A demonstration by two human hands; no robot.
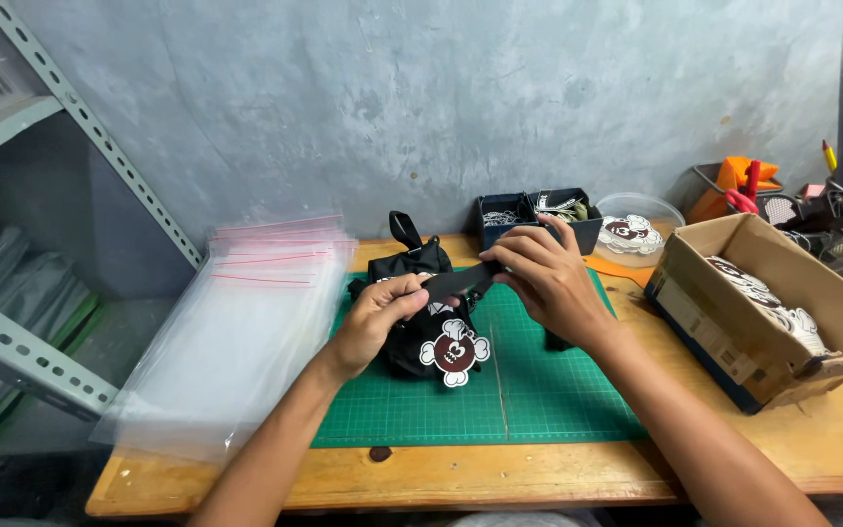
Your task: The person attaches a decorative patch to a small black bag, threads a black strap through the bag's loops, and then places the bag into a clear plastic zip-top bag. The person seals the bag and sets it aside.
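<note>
near edge: wooden worktable [539, 478], with a green cutting mat [539, 390] laid on its middle. both forearms enter from the near side. left hand [378, 317] is closed around the near end of a black strap [461, 281]; right hand [548, 278] pinches the same strap at its far end, fingers curled over it. the strap is held just above the mat, stretched between the two hands. beneath it, on the mat, sits a small black pouch bag [412, 322] with a brown and white cartoon tag [455, 353] hanging at its near side. left of the mat: a stack of clear zip bags [246, 322] with red seal lines. right: an open cardboard box [763, 322] holding matching cutouts. far side, against the wall: two dark small bins [539, 220] and a clear round tub [641, 229].
</note>
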